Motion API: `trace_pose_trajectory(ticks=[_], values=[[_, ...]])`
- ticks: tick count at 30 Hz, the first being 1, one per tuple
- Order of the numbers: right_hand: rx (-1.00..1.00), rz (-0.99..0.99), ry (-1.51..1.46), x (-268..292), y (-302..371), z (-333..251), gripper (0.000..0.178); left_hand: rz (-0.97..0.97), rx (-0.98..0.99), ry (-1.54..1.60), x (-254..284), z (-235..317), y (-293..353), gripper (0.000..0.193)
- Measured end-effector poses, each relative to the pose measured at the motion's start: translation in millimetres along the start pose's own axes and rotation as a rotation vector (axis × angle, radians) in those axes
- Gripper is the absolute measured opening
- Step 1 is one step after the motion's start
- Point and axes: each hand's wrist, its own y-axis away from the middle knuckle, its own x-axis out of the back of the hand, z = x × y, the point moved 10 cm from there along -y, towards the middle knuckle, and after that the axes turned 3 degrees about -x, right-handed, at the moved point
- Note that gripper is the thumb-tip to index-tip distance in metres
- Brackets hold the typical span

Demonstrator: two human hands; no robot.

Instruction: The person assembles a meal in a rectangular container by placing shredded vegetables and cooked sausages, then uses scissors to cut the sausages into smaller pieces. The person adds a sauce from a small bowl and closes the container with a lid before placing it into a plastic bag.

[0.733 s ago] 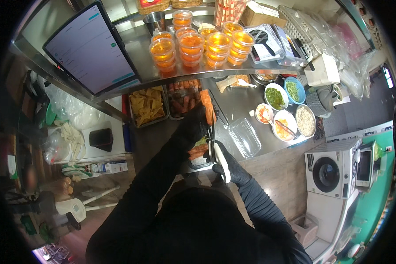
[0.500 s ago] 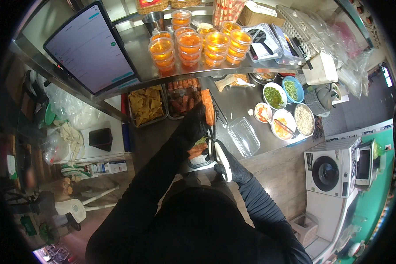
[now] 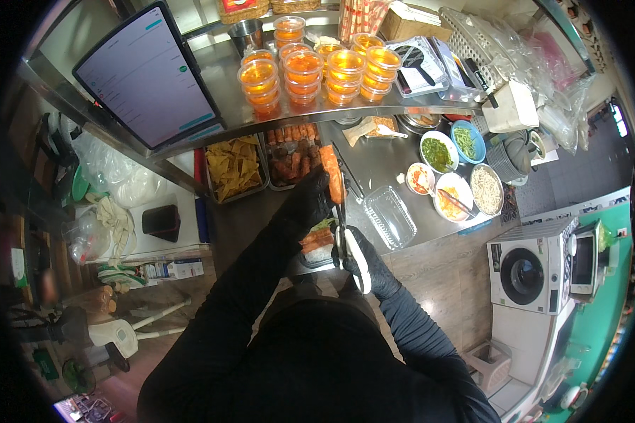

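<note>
My left hand [image 3: 307,202], in a black glove, grips a long reddish-brown food roll [image 3: 331,166] that points away from me. My right hand [image 3: 378,273], gloved too, is closed on white-handled scissors [image 3: 360,262]. Their dark blades reach up to the roll's near end; whether they bite into it I cannot tell. Just below sits a takeaway box [image 3: 316,262] with white rice or noodles, greens and brown pieces [image 3: 315,241], partly covered by my hands. Behind my left hand a metal tray holds more brown rolls [image 3: 289,166].
Left of it stands a tray of yellow triangular pieces [image 3: 231,166]. A clear plastic lid [image 3: 391,217] lies on the counter to the right, near several bowls, one of chopped greens [image 3: 438,153]. Stacked orange sauce cups [image 3: 303,74] and a tablet [image 3: 148,77] occupy the shelf above.
The roll in my left hand has shifted slightly left and toward me. The scissor handles look closer together in my right hand.
</note>
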Motion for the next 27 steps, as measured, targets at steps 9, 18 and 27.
trace_pose_trajectory(ticks=[9,18,27], values=[[-0.041,0.022,-0.01,-5.1,9.6,-3.9,0.048,0.031,-0.02,-0.064,11.9,4.1,5.9,0.035],[0.048,-0.026,-0.092,-14.8,7.7,-29.2,0.048,0.026,0.218,-0.092,32.7,-20.1,25.2,0.042],[-0.023,-0.029,-0.083,-18.5,10.5,-34.3,0.039,-0.137,0.14,-0.061,-6.6,-3.8,22.8,0.04]])
